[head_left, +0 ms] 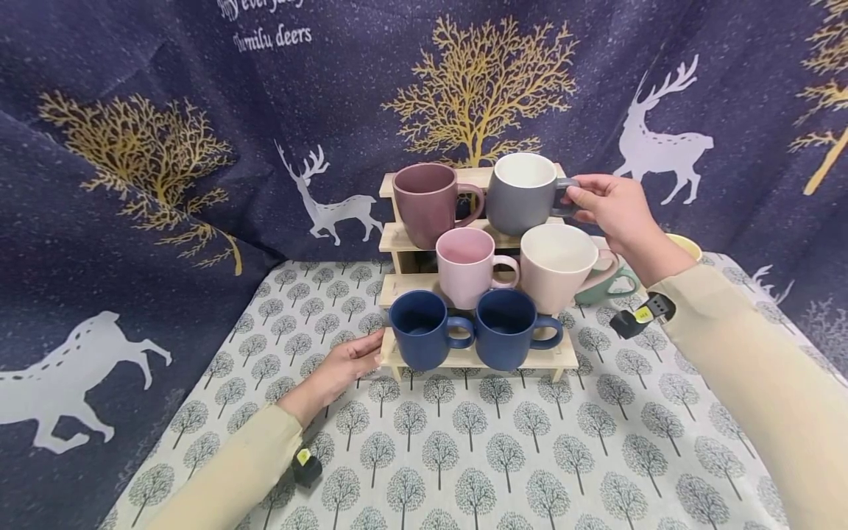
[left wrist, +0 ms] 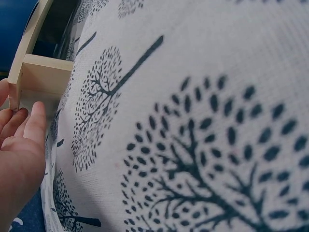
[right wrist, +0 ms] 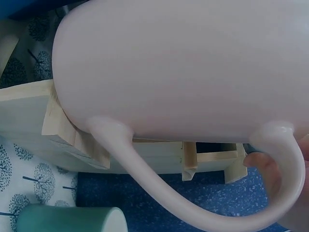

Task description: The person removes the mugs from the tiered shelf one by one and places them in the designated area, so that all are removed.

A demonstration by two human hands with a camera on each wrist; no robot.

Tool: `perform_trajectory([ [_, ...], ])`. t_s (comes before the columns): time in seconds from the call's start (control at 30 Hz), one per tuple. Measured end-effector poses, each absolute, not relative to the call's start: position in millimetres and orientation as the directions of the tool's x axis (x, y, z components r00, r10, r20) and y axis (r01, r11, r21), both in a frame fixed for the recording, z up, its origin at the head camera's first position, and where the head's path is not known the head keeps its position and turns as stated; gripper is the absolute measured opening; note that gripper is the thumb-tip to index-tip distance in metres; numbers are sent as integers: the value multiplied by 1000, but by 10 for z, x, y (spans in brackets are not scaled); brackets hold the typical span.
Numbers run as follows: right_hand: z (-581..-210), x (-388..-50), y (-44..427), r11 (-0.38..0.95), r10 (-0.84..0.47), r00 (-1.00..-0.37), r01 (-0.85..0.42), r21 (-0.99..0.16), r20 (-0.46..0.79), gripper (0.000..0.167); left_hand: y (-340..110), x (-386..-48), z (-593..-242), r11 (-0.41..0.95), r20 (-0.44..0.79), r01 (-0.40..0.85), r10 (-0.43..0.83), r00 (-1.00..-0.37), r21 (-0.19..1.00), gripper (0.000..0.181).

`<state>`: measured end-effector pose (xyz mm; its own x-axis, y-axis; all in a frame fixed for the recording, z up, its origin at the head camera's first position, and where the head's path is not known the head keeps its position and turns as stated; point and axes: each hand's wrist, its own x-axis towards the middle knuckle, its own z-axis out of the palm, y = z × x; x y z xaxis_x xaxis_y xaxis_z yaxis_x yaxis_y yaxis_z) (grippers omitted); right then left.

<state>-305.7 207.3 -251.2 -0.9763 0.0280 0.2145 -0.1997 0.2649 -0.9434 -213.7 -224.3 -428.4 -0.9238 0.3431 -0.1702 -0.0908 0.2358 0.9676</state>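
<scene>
A stepped wooden rack [head_left: 396, 237] holds mugs on its tiers. On the top tier, at the right, is a grey mug [head_left: 517, 202] with a white inside. My right hand [head_left: 612, 210] pinches this mug's handle from the right. My left hand [head_left: 341, 368] grips the left end of the lowest board [left wrist: 17, 72], with fingers beneath it. Left of the grey mug stands a mauve mug [head_left: 424, 202]. Below are a pink mug [head_left: 464, 272] and a cream mug [head_left: 553, 272], whose handle [right wrist: 169, 193] covers part of the right hand in the right wrist view.
Two navy mugs [head_left: 419, 335] sit on the lowest tier. Right of the rack, a green mug [right wrist: 72, 220] rests on the tree-patterned cloth [head_left: 437, 449], and a yellow rim [head_left: 689, 246] shows behind the right wrist. A dark blue curtain [head_left: 351, 88] hangs close behind.
</scene>
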Motion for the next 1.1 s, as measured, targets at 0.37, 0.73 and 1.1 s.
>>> perform_trajectory([
  [0.37,-2486,-3055,2063,242,27,-969,-234,-942,247,15,-2250,-2119,-4269,233,-177,-100,336,-925,967,67],
  [0.73,-2460,-3049,2055,210,41,-961,-260,-943,274,14,-2235,-2112,-4265,237,-175,-96,341,-924,967,67],
  [1.1,-2449,-3050,2079,126,46,-951,-298,-946,305,19,-2239,-2105,-4272,228,-171,-92,355,-919,969,68],
])
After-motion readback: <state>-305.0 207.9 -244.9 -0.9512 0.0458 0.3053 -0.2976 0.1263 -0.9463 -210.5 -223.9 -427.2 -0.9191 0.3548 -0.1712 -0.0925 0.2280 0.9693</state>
